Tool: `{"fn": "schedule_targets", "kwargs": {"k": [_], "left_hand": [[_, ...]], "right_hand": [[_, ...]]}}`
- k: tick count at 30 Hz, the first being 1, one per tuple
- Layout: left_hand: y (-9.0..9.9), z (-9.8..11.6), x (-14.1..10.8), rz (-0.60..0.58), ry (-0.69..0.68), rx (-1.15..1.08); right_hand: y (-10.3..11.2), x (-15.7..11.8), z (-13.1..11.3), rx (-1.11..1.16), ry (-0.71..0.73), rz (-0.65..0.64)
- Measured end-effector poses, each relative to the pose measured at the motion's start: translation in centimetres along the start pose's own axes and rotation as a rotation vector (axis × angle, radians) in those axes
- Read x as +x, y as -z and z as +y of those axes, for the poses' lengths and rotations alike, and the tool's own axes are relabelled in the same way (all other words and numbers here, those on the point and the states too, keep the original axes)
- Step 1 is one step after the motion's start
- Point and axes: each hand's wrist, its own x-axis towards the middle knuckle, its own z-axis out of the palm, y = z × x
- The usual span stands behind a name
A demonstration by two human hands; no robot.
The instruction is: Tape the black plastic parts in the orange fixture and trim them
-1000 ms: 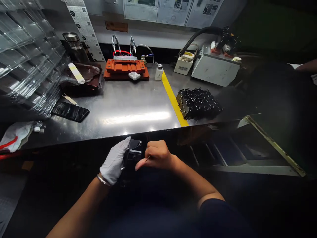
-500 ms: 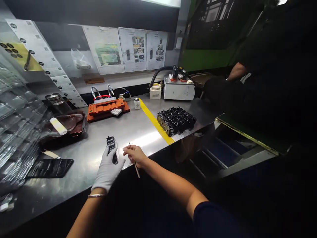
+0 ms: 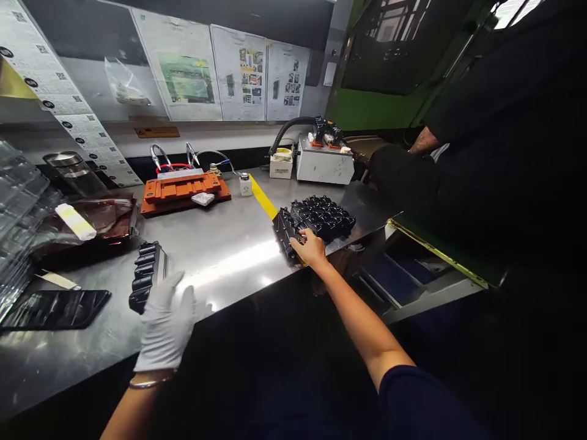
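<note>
My left hand (image 3: pixel 166 321), in a white glove, has its fingers apart and holds nothing. Just beyond it a black ribbed part (image 3: pixel 147 275) lies on the metal table (image 3: pixel 229 250). My right hand (image 3: pixel 312 249), ungloved, is closed on a black part (image 3: pixel 287 234) at the left side of a block of several similar black parts (image 3: pixel 323 214). Whether the thin stick is still in my right hand cannot be made out.
An orange fixture (image 3: pixel 183 190), a small white bottle (image 3: pixel 246 184) and a grey box (image 3: pixel 324 162) stand along the back. A phone (image 3: pixel 59 308) and clear plastic trays (image 3: pixel 18 208) are at the left. Another person's arm (image 3: pixel 424 142) shows at right.
My left hand has let go of the black part, which now lies on the table to the left. My right hand has moved right and taken hold of another black part. The view has shifted.
</note>
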Motion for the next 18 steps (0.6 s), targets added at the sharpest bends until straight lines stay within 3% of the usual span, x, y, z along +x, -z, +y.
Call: {"fn": "schedule_targets", "kwargs": {"k": [2, 4, 6, 8, 9, 13, 18], "left_hand": [[-2.8, 1.3, -2.7, -0.217, 0.24, -0.211], [-4.9, 2.2, -4.4, -0.384, 0.409, -0.41], [-5.5, 2.3, -5.3, -0.318, 0.447, -0.47], [-4.5, 1.8, -6.0, -0.168, 0.453, -0.386], [-3.7, 1.4, -6.4, -0.128, 0.475, -0.344], [-0.5, 0.5, -8.9, -0.206, 0.622, -0.384], [0.1, 0.6, -11.2, -0.171, 0.711, -0.387]], "right_hand": [[-2.2, -3.0, -0.6, 0.223, 0.017, -0.103], [-4.0, -6.9, -1.4, 0.368, 0.052, -0.294], [-4.5, -10.6, -2.2, 0.395, 0.139, -0.539], [-3.9, -12.7, -3.1, 0.344, 0.299, -0.758], [-3.4, -13.0, -3.7, 0.288, 0.365, -0.804], [-3.0, -10.7, -6.1, -0.066, 0.468, -0.635], [-5.5, -9.1, -8.0, -0.294, 0.73, -0.526]]}}
